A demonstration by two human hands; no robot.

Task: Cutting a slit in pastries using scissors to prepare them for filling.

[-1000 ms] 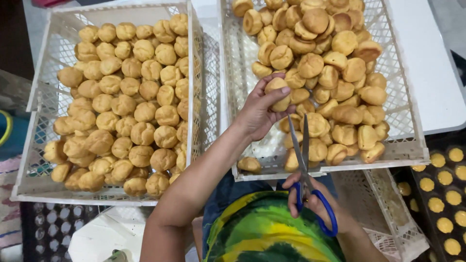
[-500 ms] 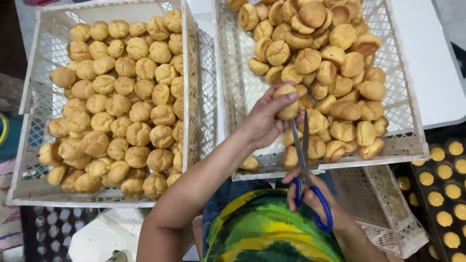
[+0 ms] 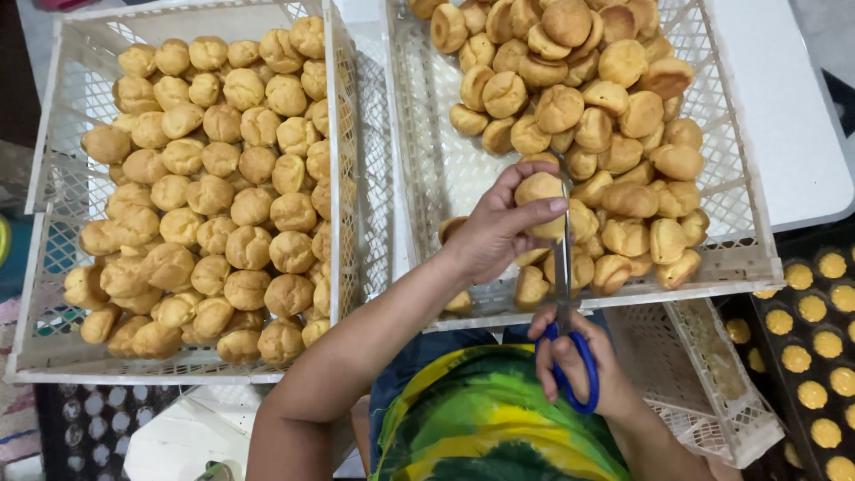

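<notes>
Right now a round golden bun (image 3: 540,190) is gripped between the thumb and fingers of the left hand (image 3: 495,233), raised just above the near part of the right crate (image 3: 426,169). Its right side is met by the blades of a pair of blue-handled scissors (image 3: 565,294), whose handles are held by the closed fingers of the right hand (image 3: 579,367), near the body. More buns (image 3: 606,107) are heaped at the far and right side of that crate. To the left, a second white crate (image 3: 44,178) is filled with buns. At the far right, a dark tray of small yellow rounds (image 3: 815,356) is seen.
</notes>
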